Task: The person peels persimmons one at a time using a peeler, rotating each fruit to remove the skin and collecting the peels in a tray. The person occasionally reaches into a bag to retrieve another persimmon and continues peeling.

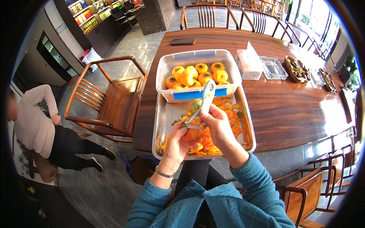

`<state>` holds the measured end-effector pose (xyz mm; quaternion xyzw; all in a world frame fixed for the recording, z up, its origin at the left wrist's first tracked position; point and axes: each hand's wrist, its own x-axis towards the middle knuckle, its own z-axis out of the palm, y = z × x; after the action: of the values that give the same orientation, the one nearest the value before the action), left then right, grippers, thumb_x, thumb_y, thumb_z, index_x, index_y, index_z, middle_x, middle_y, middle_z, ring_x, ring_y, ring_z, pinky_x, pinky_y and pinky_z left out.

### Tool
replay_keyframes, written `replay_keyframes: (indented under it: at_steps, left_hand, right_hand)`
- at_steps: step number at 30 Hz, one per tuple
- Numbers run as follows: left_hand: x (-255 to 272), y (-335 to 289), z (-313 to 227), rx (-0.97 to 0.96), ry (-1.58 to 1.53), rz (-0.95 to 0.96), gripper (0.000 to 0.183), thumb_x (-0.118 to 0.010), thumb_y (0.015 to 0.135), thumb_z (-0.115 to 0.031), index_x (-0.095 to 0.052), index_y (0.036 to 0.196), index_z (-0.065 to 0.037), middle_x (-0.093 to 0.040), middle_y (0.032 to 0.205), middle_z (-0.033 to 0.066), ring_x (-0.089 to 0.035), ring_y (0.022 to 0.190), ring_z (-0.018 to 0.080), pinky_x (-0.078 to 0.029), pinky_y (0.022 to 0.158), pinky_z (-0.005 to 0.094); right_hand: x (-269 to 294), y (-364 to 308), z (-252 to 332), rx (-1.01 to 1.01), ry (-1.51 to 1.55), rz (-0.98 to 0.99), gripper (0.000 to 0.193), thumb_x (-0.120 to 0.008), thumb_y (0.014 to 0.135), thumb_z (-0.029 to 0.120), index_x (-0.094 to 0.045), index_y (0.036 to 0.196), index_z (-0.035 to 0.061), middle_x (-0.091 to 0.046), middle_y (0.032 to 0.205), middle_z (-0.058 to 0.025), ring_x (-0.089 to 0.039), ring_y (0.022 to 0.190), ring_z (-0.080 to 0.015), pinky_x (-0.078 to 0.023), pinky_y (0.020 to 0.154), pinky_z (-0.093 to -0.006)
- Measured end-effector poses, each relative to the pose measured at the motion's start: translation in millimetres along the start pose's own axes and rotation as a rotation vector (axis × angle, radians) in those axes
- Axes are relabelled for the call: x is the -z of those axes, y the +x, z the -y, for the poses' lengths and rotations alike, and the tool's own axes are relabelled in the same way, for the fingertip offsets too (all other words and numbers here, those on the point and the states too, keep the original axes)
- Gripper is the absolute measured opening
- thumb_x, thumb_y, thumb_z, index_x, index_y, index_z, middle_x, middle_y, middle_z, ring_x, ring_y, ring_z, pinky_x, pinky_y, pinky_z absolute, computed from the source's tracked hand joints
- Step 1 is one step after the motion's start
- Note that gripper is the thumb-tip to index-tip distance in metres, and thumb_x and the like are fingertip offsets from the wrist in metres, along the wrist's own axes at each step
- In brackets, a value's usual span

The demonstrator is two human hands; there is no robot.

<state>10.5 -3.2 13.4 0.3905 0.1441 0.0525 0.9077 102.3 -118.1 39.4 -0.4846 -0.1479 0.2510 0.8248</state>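
Note:
My left hand (pixel 176 143) is closed round an orange persimmon (pixel 189 134) above a shallow plastic tray (pixel 249 131). In my right hand (pixel 219 125) is a light-blue peeler (pixel 207 98), gripped with its blade end against the top of that persimmon. Below both hands, orange peelings (pixel 208 142) are heaped in the tray, with a greenish piece (pixel 196 105) near the peeler. Behind them, a clear plastic bin (pixel 162 64) with a blue strip on its front rests across the tray's far part. Several whole persimmons (pixel 188 77) lie piled inside it.
The brown wooden table (pixel 289 110) carries a tissue pack (pixel 249 64), a glass dish (pixel 273 68), a wooden snack tray (pixel 297 69) and a dark flat phone-like object (pixel 183 41). A wooden armchair (pixel 106 97) stands at left, with a seated person (pixel 42 117) beyond it.

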Motion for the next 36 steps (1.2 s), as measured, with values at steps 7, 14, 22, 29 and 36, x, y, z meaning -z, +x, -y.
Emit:
replay_keyframes:
  at_steps: [7,14,22,29,36]
  left_hand:
    - [-6,-6,2,-0.044,0.017,-0.028,0.04,-0.048,0.076,-0.018,-0.044,0.114,-0.005,-0.057,0.095,0.0083,-0.06,0.073,0.0191,-0.051,0.054,0.0253]
    - [-1,-6,-12,-0.054,0.144,0.138,0.045,-0.052,0.072,-0.021,-0.045,0.114,-0.007,-0.055,0.095,0.009,-0.058,0.075,0.0187,-0.047,0.056,0.0263]
    - [2,-1,-4,-0.01,-0.132,0.089,0.038,-0.048,0.087,-0.023,-0.045,0.123,-0.012,-0.055,0.11,0.0076,-0.058,0.092,0.0219,-0.051,0.072,0.0325]
    - [-2,-2,10,0.023,-0.239,0.099,0.037,-0.05,0.088,-0.025,-0.044,0.122,-0.01,-0.055,0.107,0.0119,-0.06,0.086,0.0262,-0.051,0.058,0.0312]
    - [1,-2,-1,-0.029,-0.031,0.13,0.038,-0.057,0.081,-0.023,-0.043,0.114,-0.01,-0.054,0.102,0.0084,-0.058,0.085,0.0196,-0.049,0.058,0.0284]
  right_hand:
    - [-1,9,-3,-0.134,0.009,0.023,0.02,-0.055,0.087,0.013,-0.057,0.103,0.0003,-0.056,0.082,-0.0005,-0.048,0.072,-0.0071,-0.038,0.064,-0.0204]
    - [14,17,2,0.001,0.106,-0.063,0.006,-0.055,0.086,0.01,-0.057,0.086,0.0045,-0.05,0.073,0.0039,-0.04,0.065,-0.0051,-0.032,0.06,-0.0218]
    - [-1,-6,6,-0.043,0.267,-0.027,0.012,-0.055,0.088,0.012,-0.057,0.097,0.0037,-0.056,0.084,0.0011,-0.049,0.079,-0.0068,-0.038,0.075,-0.0231]
    - [-1,-6,-11,-0.016,0.27,-0.067,0.012,-0.054,0.088,0.011,-0.055,0.097,0.0034,-0.054,0.082,0.0003,-0.049,0.073,-0.0064,-0.041,0.069,-0.0212]
    - [20,9,-5,-0.004,0.251,-0.171,0.007,-0.051,0.088,0.007,-0.056,0.092,0.0043,-0.054,0.078,-0.001,-0.047,0.071,-0.0096,-0.039,0.068,-0.0246]
